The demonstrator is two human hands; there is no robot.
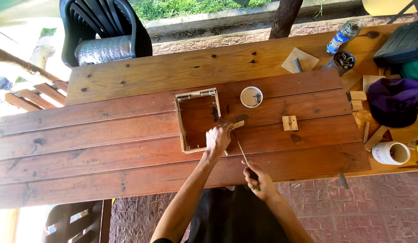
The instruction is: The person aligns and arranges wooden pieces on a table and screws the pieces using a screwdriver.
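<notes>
- At the far left, slatted wooden furniture (35, 92) sits beside my table (105, 135), whose long reddish planks show dark knots and a worn stain.
- Behind the table stands a stack of black plastic chairs (105, 27) with a silvery, crinkled roll (103, 49) lying on the seat.
- Near the middle rests a small open box frame (184, 119) of pale thin wood, square in shape, with tiny nails standing along its top and bottom edges.
- My left hand (218, 138) presses down on the frame's right side, its fingers curled over the edge and pinning a small pale wood block (238, 124) against it.
- A thin brush (241, 150) with a slim metal shaft runs diagonally from that block down to my right hand (258, 180), which is closed around its dark handle just off the table's near edge.
- Just beyond the frame sits a round white cup (251, 96).
- To the right lies a small square piece of light wood (290, 123), apart from my hands.
- Farther right, pale offcuts (358, 101), a purple cap (393, 101) and a white cylindrical container (391, 153) crowd the table's end.
</notes>
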